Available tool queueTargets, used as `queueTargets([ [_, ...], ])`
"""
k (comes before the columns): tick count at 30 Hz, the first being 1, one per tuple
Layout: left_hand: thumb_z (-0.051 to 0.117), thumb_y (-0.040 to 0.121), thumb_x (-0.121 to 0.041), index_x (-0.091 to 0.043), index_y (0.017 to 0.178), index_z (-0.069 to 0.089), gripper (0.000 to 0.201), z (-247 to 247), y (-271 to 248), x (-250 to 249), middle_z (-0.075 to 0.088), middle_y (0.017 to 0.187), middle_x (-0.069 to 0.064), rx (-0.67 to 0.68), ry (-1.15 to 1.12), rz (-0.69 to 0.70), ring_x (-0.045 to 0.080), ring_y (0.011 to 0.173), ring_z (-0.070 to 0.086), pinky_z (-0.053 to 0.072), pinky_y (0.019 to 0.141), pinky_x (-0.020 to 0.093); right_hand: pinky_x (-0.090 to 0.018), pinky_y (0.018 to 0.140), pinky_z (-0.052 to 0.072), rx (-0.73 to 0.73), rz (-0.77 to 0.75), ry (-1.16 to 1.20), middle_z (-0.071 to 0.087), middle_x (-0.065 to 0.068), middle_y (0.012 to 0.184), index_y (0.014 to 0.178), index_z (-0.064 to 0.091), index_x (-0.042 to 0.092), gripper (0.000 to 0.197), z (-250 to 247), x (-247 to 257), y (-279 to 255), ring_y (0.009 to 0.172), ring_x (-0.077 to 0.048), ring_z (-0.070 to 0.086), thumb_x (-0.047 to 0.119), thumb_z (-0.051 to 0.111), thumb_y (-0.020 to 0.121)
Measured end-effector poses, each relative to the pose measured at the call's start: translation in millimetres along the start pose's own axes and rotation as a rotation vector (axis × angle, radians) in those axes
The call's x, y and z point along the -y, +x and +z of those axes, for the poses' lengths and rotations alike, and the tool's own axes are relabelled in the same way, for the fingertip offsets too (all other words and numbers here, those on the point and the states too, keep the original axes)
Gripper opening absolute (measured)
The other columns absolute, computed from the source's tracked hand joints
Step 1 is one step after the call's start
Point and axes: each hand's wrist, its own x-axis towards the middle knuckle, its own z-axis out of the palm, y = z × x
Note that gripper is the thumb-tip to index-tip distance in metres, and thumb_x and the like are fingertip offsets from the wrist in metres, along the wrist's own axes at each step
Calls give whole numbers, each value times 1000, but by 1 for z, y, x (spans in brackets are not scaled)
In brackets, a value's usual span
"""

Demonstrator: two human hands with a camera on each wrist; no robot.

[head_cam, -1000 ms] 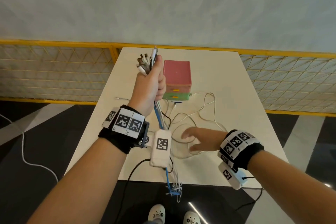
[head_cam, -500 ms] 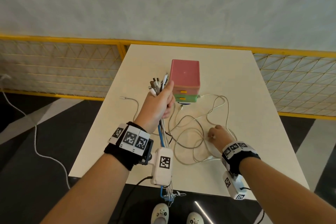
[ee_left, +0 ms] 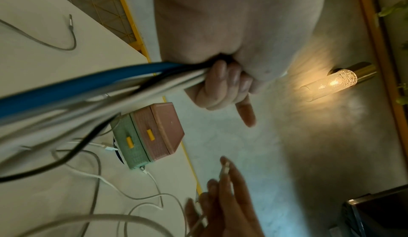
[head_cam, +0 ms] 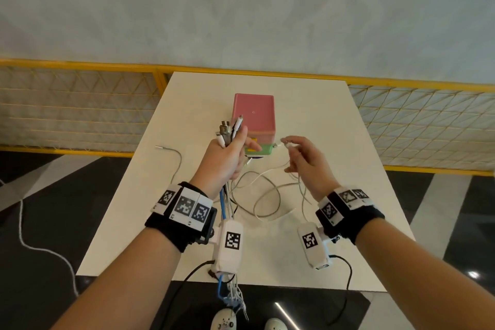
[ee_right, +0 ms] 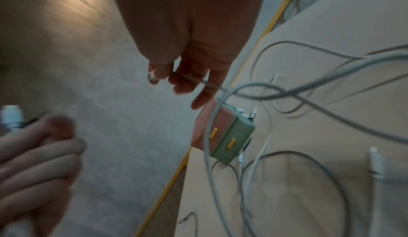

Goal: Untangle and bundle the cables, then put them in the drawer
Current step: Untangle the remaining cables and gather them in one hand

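Note:
My left hand (head_cam: 230, 147) is raised above the table and grips a bunch of cables (head_cam: 226, 195); their plugs (head_cam: 229, 130) stick up out of the fist. In the left wrist view its fingers (ee_left: 217, 83) curl round a blue cable (ee_left: 88, 81) and grey, white and black ones. My right hand (head_cam: 290, 147) pinches the plug end of a grey cable (head_cam: 284, 141) in the air beside the drawer box (head_cam: 254, 115); the right wrist view shows that grey cable (ee_right: 208, 83) running across its fingers (ee_right: 187, 76). More loose cables (head_cam: 267, 195) loop on the table.
The drawer box has a pink top and a green drawer (head_cam: 261, 150) with yellow handles, both closed. A single grey cable (head_cam: 178, 163) lies apart at the table's left (head_cam: 150, 195). A yellow mesh railing (head_cam: 80, 104) runs behind the table. A white cord (head_cam: 24, 222) trails on the floor.
My right hand lay flat on the loose cables, then curled on one, and has now lifted its plug end up beside the drawer box. The left hand came lower with its bunch.

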Motion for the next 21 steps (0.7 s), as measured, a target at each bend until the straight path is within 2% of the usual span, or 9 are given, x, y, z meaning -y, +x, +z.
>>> queueTargets([
  [2, 42, 101, -44, -7, 97, 70, 46, 5, -1, -3, 25, 51, -3, 6, 9, -20, 9, 38, 19, 18, 39, 18, -23, 58, 41, 25, -46, 14, 44, 1, 70, 123, 60, 21, 33, 3, 14, -1, 59, -11, 39, 7, 42, 99],
  [5, 45, 99, -48, -17, 100, 63, 36, 16, -4, -6, 25, 52, -6, 32, 35, -43, 8, 40, 21, 18, 40, 19, -20, 57, 35, 69, -81, 149, 49, -1, 76, 136, 41, 27, 45, 13, 33, -5, 60, -9, 38, 1, 35, 100],
  [8, 51, 98, -41, -18, 77, 54, 31, 29, -10, -12, 29, 46, -10, 62, 33, 4, 7, 38, 23, 19, 38, 19, -17, 55, 39, 92, -124, 206, 51, -3, 71, 145, 19, 25, 57, 25, 47, -12, 57, -7, 45, -2, 37, 99],
  [10, 53, 99, -33, -25, 69, 53, 31, 33, -13, -15, 37, 41, -11, 57, 54, 54, 6, 36, 26, 22, 36, 18, -19, 58, 43, 103, -115, 256, 53, -3, 70, 147, 15, 23, 60, 30, 50, -15, 59, -9, 50, -3, 38, 98],
  [12, 55, 99, -28, -25, 68, 61, 31, 30, -13, -17, 41, 38, -11, 56, 94, 101, 5, 35, 28, 24, 37, 18, -21, 61, 47, 111, -74, 285, 56, -5, 73, 142, 23, 24, 53, 29, 51, -19, 62, -12, 53, -1, 40, 98],
  [14, 56, 98, -29, -14, 82, 71, 26, 22, -8, -18, 38, 40, -11, 23, 90, 130, 5, 36, 28, 24, 39, 18, -21, 64, 48, 166, -39, 209, 56, -9, 72, 129, 40, 17, 33, 26, 52, -21, 63, -13, 56, 5, 43, 98],
  [16, 56, 97, -31, 5, 99, 63, 37, 17, -3, -19, 34, 45, -6, -35, 26, 121, 7, 35, 25, 23, 39, 17, -17, 65, 48, 247, -47, 55, 51, -7, 68, 105, 57, 6, 17, 24, 51, -23, 62, -13, 54, 9, 42, 100],
  [17, 55, 98, -32, 9, 102, 58, 41, 16, -2, -19, 32, 47, -4, -32, 2, 116, 8, 35, 24, 22, 38, 18, -15, 65, 47, 275, -62, -3, 48, -5, 66, 94, 60, 5, 20, 24, 50, -24, 62, -13, 53, 9, 41, 100],
  [21, 51, 99, -37, -8, 78, 60, 37, 20, -1, -21, 41, 47, -5, 41, 85, 152, 9, 37, 30, 25, 40, 19, -17, 64, 45, 305, -153, -103, 48, -3, 67, 90, 59, 0, 23, 25, 57, -20, 62, -11, 48, 10, 41, 100],
])
